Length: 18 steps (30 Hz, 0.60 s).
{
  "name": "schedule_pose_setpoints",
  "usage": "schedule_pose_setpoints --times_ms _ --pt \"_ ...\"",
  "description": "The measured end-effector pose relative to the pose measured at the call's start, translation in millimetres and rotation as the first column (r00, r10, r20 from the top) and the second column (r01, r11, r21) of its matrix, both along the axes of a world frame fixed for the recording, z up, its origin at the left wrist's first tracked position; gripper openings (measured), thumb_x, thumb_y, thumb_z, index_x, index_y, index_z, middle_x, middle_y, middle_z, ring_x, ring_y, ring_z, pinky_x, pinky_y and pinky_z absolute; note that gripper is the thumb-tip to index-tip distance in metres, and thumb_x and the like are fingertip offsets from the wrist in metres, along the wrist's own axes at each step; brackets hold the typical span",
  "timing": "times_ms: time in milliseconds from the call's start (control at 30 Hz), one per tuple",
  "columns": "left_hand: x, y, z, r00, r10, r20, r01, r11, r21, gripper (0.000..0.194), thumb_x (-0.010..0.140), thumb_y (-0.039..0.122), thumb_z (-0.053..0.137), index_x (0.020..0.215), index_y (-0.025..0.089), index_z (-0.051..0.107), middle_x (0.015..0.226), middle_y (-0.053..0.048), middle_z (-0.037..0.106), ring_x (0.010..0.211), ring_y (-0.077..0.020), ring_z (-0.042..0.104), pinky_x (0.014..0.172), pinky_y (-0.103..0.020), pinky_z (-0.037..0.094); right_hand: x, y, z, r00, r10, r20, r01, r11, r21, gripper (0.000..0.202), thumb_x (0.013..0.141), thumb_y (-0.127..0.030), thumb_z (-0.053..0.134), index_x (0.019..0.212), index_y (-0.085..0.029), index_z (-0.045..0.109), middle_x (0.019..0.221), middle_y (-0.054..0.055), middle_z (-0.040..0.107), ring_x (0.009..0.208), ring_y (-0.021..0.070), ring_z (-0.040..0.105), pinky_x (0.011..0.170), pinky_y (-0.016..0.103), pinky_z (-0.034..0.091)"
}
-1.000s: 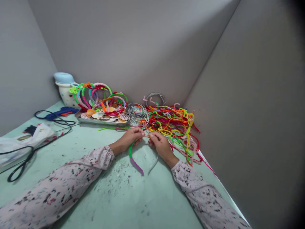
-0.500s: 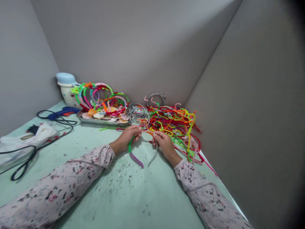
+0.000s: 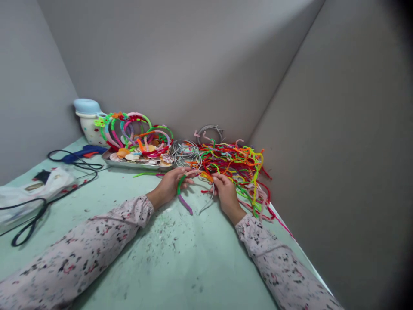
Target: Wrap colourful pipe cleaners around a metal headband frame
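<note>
Between my hands is a headband [image 3: 180, 187], partly covered in purple, green, pink and orange fuzzy wrapping, its right end [image 3: 206, 207] still bare grey. My left hand [image 3: 169, 183] is closed around its green and pink side, the fingers curled behind it. With thumb and fingertips, my right hand [image 3: 226, 193] pinches an orange pipe cleaner [image 3: 206, 176] where the wrapping meets the bare part. The exact grip of the right fingertips is partly hidden.
Behind my hands lies a heap of coloured pipe cleaners [image 3: 226, 161] beside bare headbands [image 3: 186, 154]. A metal tray [image 3: 138, 165] holds shells and wrapped headbands. On the left are a glue gun [image 3: 80, 153], black cable [image 3: 48, 200], plastic bag [image 3: 60, 181] and lidded jar [image 3: 92, 129].
The headband has turned and risen a little, so its pink stretch now shows between my hands. My left fingers have loosened and spread slightly; my right hand has shifted a little right.
</note>
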State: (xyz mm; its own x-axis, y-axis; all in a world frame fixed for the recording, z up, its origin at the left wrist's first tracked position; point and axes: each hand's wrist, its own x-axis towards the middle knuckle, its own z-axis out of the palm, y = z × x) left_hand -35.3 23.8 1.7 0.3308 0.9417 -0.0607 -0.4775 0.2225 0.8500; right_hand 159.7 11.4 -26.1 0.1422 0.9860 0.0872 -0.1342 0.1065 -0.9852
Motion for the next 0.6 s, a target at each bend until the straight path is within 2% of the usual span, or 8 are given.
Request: schedule_pose_setpoints --times_ms 167,267,367,600 --pt "-2.0 0.6 0.1 0.997 0.018 0.068 -0.017 1.000 -0.023 0.028 0.078 0.013 0.048 0.103 0.007 0.056 0.107 -0.019 0.066 0.069 -0.0165 0.067 0.053 -0.021 0.052 3.5 2.0 -2.4 0.992 0.081 -0.097 -0.084 0.996 -0.028 0.028 0.072 -0.035 0.062 0.094 -0.017 0.061 0.067 0.000 0.065 0.050 0.0120 0.057 0.042 0.022 0.039" --pt "-2.7 1.4 0.4 0.994 0.030 0.105 -0.028 0.999 -0.020 0.032 0.074 0.007 0.047 0.105 0.005 0.056 0.106 -0.020 0.066 0.076 -0.0176 0.068 0.061 -0.022 0.054 3.6 0.6 -3.1 0.985 0.137 -0.106 -0.141 0.989 -0.033 0.028 0.070 -0.030 0.064 0.095 -0.016 0.062 0.071 0.001 0.066 0.053 0.0120 0.059 0.045 0.022 0.042" --pt "-2.6 1.4 1.7 0.988 0.038 0.148 -0.035 0.999 -0.018 0.031 0.075 0.009 0.045 0.104 0.004 0.056 0.104 -0.020 0.066 0.081 -0.0193 0.068 0.066 -0.023 0.055 2.1 -1.4 -2.9 0.982 0.169 -0.089 -0.171 0.985 -0.013 0.029 0.068 -0.025 0.067 0.095 -0.016 0.062 0.075 0.000 0.066 0.057 0.0114 0.059 0.049 0.022 0.045" --pt "-2.5 3.4 -0.4 0.980 0.050 0.191 -0.047 0.999 -0.017 0.028 0.078 0.014 0.044 0.100 0.003 0.059 0.093 -0.019 0.067 0.081 -0.0213 0.067 0.069 -0.028 0.055 3.9 2.1 -4.5 0.982 0.069 -0.173 -0.066 0.998 0.025 0.027 0.068 -0.023 0.066 0.094 -0.018 0.060 0.074 -0.002 0.065 0.060 0.0099 0.059 0.050 0.019 0.046"
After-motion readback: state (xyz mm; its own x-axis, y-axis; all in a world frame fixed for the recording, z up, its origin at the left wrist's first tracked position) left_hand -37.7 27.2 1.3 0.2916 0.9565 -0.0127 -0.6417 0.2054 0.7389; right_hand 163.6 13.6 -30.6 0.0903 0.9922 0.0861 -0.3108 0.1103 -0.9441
